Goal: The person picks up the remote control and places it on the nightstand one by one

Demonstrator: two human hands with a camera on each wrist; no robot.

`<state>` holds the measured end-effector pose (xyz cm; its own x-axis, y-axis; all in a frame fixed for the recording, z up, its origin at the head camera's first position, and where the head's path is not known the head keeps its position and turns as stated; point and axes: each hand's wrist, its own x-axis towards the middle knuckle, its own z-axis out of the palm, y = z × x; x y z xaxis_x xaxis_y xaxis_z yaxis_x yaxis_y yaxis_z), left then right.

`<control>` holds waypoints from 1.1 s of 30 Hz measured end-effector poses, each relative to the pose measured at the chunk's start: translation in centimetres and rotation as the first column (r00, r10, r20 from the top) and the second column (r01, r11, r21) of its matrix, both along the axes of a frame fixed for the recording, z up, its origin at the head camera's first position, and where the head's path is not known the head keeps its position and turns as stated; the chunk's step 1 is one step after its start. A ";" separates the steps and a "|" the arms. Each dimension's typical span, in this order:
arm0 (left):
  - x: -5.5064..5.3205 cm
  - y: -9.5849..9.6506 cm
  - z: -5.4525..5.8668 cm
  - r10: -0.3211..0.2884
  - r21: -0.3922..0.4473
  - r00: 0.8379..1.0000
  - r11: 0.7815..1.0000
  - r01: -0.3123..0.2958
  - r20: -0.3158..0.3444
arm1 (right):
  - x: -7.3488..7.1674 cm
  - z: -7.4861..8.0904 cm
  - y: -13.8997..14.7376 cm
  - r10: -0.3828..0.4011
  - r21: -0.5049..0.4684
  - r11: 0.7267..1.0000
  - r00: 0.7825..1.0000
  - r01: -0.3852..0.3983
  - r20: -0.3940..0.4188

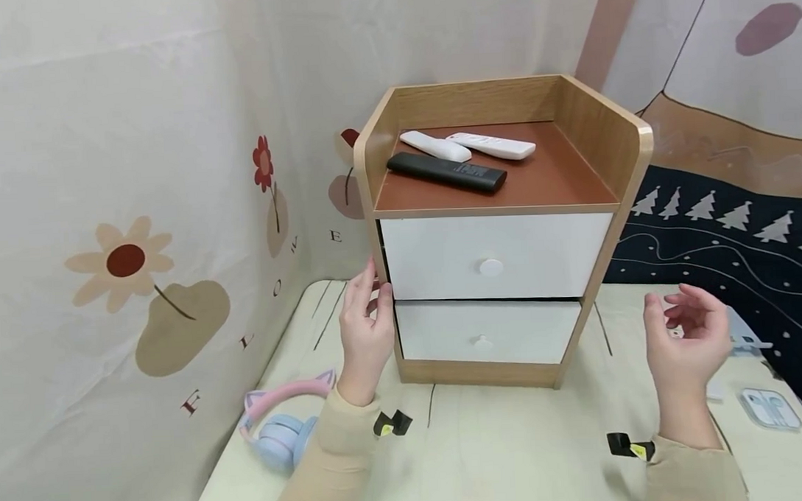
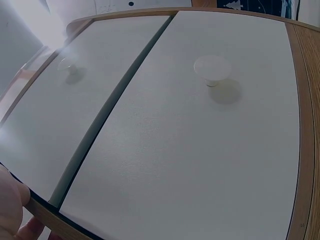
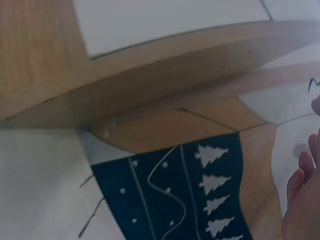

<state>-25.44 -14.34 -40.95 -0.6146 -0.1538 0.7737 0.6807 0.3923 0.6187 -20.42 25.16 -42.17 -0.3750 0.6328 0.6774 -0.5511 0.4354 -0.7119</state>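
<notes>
A small wooden bedside cabinet [image 1: 601, 273] stands in the middle of the head view, with a white upper drawer [image 1: 434, 260] and a white lower drawer [image 1: 444, 334], each with a round white knob. Both drawers sit in the cabinet. My left hand [image 1: 367, 333] rests against its left side edge, thumb at the front and fingers reaching along the side. Off to the right, my right hand [image 1: 686, 344] hangs apart from the cabinet, fingers loosely bent and holding nothing. In the left wrist view, a thumb [image 2: 12, 200] shows at the cabinet's edge.
On the cabinet's top lie a black remote [image 1: 445, 171] and two white remotes, one [image 1: 493, 145] behind the other [image 1: 436, 146]. Cat-ear headphones [image 1: 281, 435] lie at left on the pale surface. An earphone case [image 1: 770, 409] lies at right. Printed fabric walls stand behind.
</notes>
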 end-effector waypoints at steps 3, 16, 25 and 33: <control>0.0 0.0 0.0 0.006 0.000 1.000 1.000 -0.006 -0.007 | 0.1 -0.9 0.3 -0.038 0.012 0.999 0.998 0.037 0.051; 0.1 -0.1 0.3 -0.002 0.007 1.000 1.000 0.002 0.003 | -1.0 -6.7 4.7 -0.174 0.014 0.984 0.942 0.178 0.288; 0.3 -0.1 0.4 -0.013 0.009 0.999 1.000 0.012 0.034 | -0.7 -9.7 6.8 -0.229 0.077 0.973 0.885 0.216 0.405; 0.3 -0.1 0.4 -0.017 0.003 0.999 1.000 0.017 0.038 | -0.4 -10.9 8.1 -0.284 0.105 0.954 0.737 0.280 0.613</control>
<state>-25.11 -14.46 -40.59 -0.6463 -0.1450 0.7492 0.6629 0.3795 0.6454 -20.79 33.27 -53.04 -0.5153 0.7744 0.3672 0.1533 0.5048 -0.8495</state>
